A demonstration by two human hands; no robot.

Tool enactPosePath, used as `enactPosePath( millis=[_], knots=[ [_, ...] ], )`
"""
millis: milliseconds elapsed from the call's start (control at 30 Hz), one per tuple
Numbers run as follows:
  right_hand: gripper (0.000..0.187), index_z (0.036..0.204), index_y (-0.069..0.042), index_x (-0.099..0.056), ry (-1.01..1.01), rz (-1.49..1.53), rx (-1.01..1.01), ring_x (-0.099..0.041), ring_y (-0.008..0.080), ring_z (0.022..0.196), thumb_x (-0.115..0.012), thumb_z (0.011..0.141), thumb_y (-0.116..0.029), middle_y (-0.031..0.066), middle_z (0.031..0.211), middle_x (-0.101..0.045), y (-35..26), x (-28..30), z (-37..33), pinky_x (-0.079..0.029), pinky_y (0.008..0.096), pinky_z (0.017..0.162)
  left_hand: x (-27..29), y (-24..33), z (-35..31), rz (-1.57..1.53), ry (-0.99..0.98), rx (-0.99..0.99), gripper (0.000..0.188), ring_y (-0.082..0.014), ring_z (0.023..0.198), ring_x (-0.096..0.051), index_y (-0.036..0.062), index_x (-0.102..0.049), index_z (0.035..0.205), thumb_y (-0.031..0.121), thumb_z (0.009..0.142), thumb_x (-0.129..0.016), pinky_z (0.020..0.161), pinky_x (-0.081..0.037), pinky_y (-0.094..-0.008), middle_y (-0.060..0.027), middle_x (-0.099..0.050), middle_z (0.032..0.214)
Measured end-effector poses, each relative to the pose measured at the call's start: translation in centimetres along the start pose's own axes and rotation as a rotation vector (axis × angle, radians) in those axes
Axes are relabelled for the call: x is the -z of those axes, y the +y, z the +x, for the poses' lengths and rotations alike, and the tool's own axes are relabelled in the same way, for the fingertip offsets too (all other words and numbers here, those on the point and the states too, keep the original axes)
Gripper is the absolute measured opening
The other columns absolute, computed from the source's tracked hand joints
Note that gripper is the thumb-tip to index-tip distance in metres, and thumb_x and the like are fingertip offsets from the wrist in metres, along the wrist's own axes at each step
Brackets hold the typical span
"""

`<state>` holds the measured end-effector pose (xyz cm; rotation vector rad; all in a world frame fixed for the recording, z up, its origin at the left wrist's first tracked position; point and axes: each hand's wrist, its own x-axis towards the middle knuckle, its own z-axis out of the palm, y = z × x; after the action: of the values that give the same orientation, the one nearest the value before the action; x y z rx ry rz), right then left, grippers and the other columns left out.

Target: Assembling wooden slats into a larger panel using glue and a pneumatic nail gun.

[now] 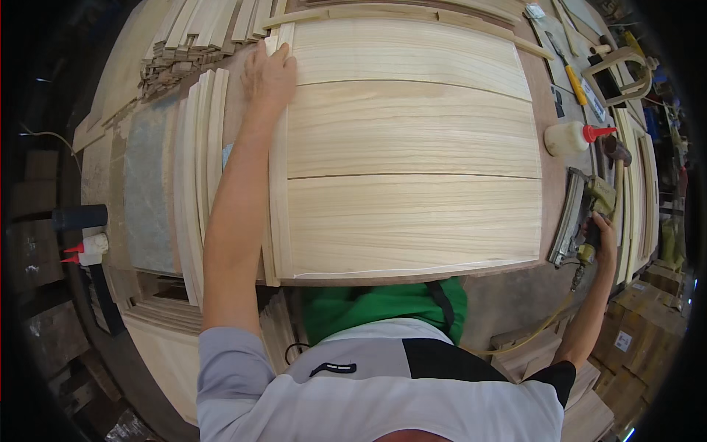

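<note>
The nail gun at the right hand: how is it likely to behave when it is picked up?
The nail gun is probably heavy for its size, since its body looks metallic. The long magazine looks rigid, so it should not bend. The yellow hose may tug at it.

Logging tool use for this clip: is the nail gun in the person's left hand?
No, the right hand grips the nail gun, while the left hand touches a wooden strip beside the pale panel.
</note>
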<state>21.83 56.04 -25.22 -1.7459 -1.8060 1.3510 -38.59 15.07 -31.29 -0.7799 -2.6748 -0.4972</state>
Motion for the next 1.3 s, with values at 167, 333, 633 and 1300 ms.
enactPosePath(
  millis=[167,333,633,1300],
  knots=[
    [0.021,0.093,-0.003,-0.058,0.024,0.037,0.066,-0.058,0.0146,0.056,-0.066,0.084,-0.020,0.0048,0.070,-0.058,-1.4,-0.6,-1.6,-0.049,0.0271,0.049,-0.5,-1.0,0.0,-0.040,-0.022,-0.058,0.042,-0.0391,0.124,-0.046,0.0171,-0.064,0.125,0.034,0.088,-0.052,0.102,-0.039,-0.0479,-0.0206,-0.047,0.139],
    [0.020,0.086,-0.005,-0.057,0.075,0.012,0.180,-0.053,0.0112,0.051,-0.067,0.082,-0.022,0.0030,0.061,-0.054,-6.9,-2.3,-7.7,-0.043,0.0244,0.047,-0.3,-2.4,-0.1,-0.015,0.005,-0.096,0.043,-0.0388,0.123,-0.049,0.0155,-0.065,0.124,0.037,0.088,-0.053,0.103,-0.040,-0.0455,-0.0210,-0.049,0.137],
    [0.027,0.086,-0.005,-0.058,0.040,-0.278,0.511,-0.047,0.0089,0.045,-0.066,0.085,-0.031,0.0008,0.059,-0.052,-20.0,-10.7,-17.1,-0.035,0.0238,0.045,-1.2,-0.8,0.7,-0.061,0.131,-0.127,0.042,-0.0384,0.116,-0.053,0.0153,-0.067,0.120,0.037,0.087,-0.055,0.102,-0.040,-0.0443,-0.0193,-0.056,0.128],
    [0.022,0.076,0.001,-0.068,-0.679,-0.573,0.978,-0.060,0.0162,0.052,-0.064,0.079,-0.021,0.0088,0.061,-0.062,-41.0,-46.9,-15.0,-0.048,0.0314,0.050,0.3,-1.3,0.0,-0.240,0.152,-0.128,0.033,-0.0403,0.102,-0.056,0.0071,-0.070,0.112,0.024,0.085,-0.060,0.088,-0.047,-0.0475,-0.0241,-0.060,0.105]
  ],
)
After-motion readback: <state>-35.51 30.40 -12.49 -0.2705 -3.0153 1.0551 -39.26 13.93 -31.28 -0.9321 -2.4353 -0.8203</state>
